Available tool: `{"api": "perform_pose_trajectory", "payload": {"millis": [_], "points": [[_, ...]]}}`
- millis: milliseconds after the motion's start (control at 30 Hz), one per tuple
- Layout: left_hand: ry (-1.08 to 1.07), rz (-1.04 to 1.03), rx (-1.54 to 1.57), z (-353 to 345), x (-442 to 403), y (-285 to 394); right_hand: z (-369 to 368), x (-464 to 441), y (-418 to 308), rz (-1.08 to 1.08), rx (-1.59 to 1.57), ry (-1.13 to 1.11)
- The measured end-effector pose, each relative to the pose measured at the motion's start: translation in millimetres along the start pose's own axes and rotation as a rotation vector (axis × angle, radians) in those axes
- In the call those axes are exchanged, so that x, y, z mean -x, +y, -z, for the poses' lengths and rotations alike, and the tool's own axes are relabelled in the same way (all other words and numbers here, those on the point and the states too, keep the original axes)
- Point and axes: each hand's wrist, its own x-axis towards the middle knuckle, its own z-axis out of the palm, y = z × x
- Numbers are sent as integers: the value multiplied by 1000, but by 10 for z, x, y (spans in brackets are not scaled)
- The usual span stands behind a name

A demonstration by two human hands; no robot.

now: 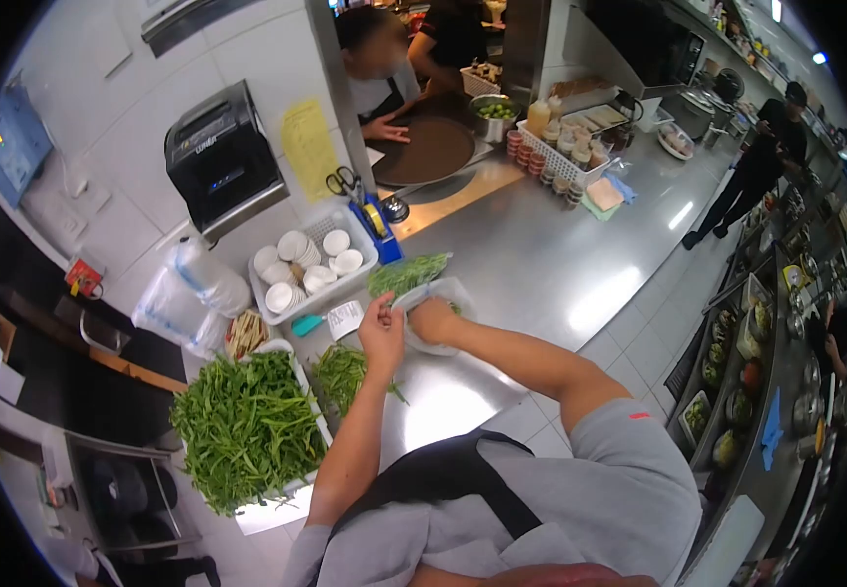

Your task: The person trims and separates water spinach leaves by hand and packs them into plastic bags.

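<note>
A pale, translucent container (455, 292) stands on the steel counter (551, 259). Its near rim is between the fingers of my left hand (381, 331). My right hand (433, 321) reaches down inside it, and its fingertips are hidden; some green shows beside them. Just behind the container lies a clear bag of green leaves (409, 273). A loose pile of green leaves (342, 376) rests left of my left forearm. Farther left, a white tray (312, 401) is heaped with long leafy greens (247, 426).
A basket of small white cups (318, 266), a blue tape dispenser (377, 231) and a small printed slip (344, 319) are behind the greens. A round brown tray (426, 150) lies at the pass, near a person's hand (384, 128). A sauce basket (568, 155) stands farther right.
</note>
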Motion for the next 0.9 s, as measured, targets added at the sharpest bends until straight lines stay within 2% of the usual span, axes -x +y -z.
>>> {"api": "perform_pose_trajectory", "payload": {"millis": [67, 167, 267, 333, 433, 467, 500, 567, 600, 733, 767, 833, 900], "points": [[5, -96, -58, -22, 5, 51, -46, -27, -57, -16, 3, -152], [37, -151, -179, 109, -7, -9, -237, -205, 72, 15, -221, -65], [64, -160, -235, 198, -8, -77, 305, 114, -3, 45, -157, -70], [64, -150, -258, 223, 16, -86, 344, 175, -24, 39, -172, -17], [-5, -90, -84, 199, 86, -72, 254, 363, -111, 0, -268, 62], [-57, -23, -128, 237, 125, -48, 275, 425, -119, -19, -295, 54], [-61, -59, -191, 303, 173, 87, 384, 504, -127, -32, -316, 47], [-62, -94, -323, 481, 482, 452, 680, 896, -214, -19, -491, 227], [-124, -48, -370, 658, 619, 623, 823, 1063, -231, -5, -578, 308], [-181, 38, -232, 1291, 1205, 565, 813, 1210, -216, -75, -918, 498], [-170, 78, -310, 1413, 1369, 814, 762, 1176, -209, 6, -955, 500], [-115, 101, -356, 1670, 1653, 818, 703, 1158, -460, 117, -1048, 452], [15, 167, -306, 1851, 1856, 966, 779, 1151, -697, 186, -1124, 417]]}}
